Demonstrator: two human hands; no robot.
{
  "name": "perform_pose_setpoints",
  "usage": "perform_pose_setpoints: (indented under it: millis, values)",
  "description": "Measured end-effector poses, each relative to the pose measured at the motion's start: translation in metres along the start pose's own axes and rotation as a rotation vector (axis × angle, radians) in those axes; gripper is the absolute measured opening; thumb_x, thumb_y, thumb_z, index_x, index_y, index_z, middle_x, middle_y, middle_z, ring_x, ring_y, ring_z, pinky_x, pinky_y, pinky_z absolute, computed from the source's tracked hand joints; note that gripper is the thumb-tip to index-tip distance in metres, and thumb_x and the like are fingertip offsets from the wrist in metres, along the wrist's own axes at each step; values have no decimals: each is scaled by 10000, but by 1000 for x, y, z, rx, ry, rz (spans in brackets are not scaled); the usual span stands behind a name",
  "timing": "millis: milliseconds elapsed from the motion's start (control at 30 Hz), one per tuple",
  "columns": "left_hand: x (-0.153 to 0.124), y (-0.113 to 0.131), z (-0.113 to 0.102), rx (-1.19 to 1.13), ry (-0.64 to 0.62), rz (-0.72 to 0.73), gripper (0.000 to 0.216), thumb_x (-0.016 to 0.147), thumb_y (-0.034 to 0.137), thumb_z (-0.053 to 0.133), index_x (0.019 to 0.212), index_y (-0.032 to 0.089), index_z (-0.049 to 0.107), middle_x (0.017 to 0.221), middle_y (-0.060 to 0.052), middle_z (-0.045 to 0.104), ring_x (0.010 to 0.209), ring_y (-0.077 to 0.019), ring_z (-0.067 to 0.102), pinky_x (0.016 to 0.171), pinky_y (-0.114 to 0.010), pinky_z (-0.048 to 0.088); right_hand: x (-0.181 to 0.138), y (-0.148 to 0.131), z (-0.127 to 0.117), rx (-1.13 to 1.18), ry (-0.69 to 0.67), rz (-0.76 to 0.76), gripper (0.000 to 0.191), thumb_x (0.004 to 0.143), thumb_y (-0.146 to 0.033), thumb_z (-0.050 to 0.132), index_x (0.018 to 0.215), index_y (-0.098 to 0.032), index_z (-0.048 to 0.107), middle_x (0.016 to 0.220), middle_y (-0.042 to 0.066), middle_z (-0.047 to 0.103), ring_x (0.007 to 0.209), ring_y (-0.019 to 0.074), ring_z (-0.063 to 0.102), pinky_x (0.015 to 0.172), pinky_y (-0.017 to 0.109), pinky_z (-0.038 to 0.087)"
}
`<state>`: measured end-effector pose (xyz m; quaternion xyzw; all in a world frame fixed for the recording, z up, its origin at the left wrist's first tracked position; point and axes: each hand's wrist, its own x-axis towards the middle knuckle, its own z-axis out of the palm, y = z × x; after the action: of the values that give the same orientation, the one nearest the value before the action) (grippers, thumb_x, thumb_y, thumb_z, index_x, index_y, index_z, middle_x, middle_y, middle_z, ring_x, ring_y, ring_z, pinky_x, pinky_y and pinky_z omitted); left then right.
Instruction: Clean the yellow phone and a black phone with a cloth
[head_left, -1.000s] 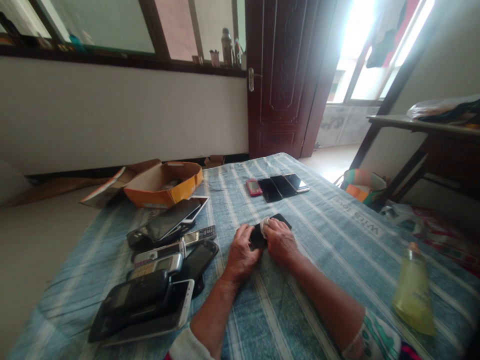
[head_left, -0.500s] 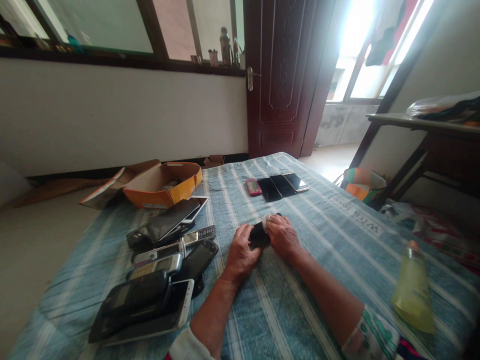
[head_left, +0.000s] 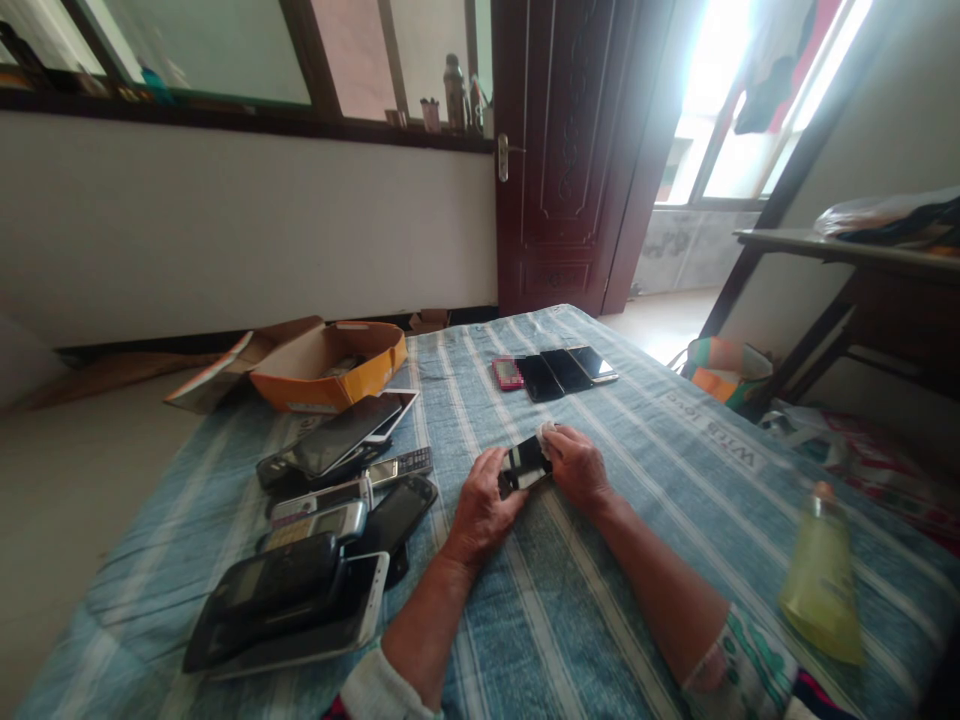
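One phone (head_left: 528, 461) is gripped by L hand (head_left: 482, 503), white cloth (head_left: 545, 436) pinched by R hand (head_left: 579, 468) now shifted rightward, more glossy face bared, apparently mid-wipe.

On the striped cloth (head_left: 450, 400), the words "With love" can be read upside down on a pale strip (head_left: 712, 430) at the right, while the faint marking on the yellowish bottle (head_left: 823, 590) cannot be made out.
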<state>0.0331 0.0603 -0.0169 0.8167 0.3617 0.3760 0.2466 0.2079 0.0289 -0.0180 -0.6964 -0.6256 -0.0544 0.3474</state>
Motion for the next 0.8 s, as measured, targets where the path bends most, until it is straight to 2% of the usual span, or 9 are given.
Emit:
perform_pose_setpoints:
  millis: [167, 333, 467, 600, 800]
  values:
    - [-1, 2, -2, 19, 26, -8, 470, 745, 239, 678, 1195, 192, 549, 1191, -97, 616, 1044, -257, 622, 875, -406, 553, 1, 1, -3, 64, 63, -14, 295, 919, -162, 423, 948, -231, 708, 982, 53, 682, 963, 178, 605, 870, 256, 435]
    - [-1, -1, 0, 34, 43, -9, 598, 695, 183, 683, 1262, 204, 493, 1264, -98, 572, 1122, -266, 586, 937, -406, 527, -2, -2, -3, 128, 41, -28, 291, 910, -156, 438, 1027, -226, 695, 1013, 59, 683, 972, 176, 612, 866, 258, 457]
    - [-1, -6, 2, 44, 55, 37, 660, 672, 143, 643, 1300, 198, 449, 1310, -109, 524, 1198, -287, 531, 974, -446, 505, -8, -20, -3, 228, -55, -187, 319, 908, -141, 448, 1124, -238, 662, 1053, 51, 670, 991, 164, 601, 874, 254, 465]
    - [-2, -8, 4, 73, 88, 88, 680, 659, 88, 579, 1315, 182, 427, 1306, -118, 503, 1249, -281, 479, 1075, -475, 412, -10, -35, -3, 222, -134, -329, 273, 912, -152, 469, 1024, -243, 701, 1088, 56, 656, 1064, 178, 569, 939, 299, 448]
    - [-1, -7, 5, 87, 93, 67, 669, 669, 74, 558, 1315, 182, 422, 1307, -121, 477, 1253, -281, 464, 1061, -468, 427, -9, -23, 0, 116, -87, -182, 242, 888, -147, 506, 956, -230, 722, 1174, 73, 632, 1199, 222, 502, 1038, 363, 390]
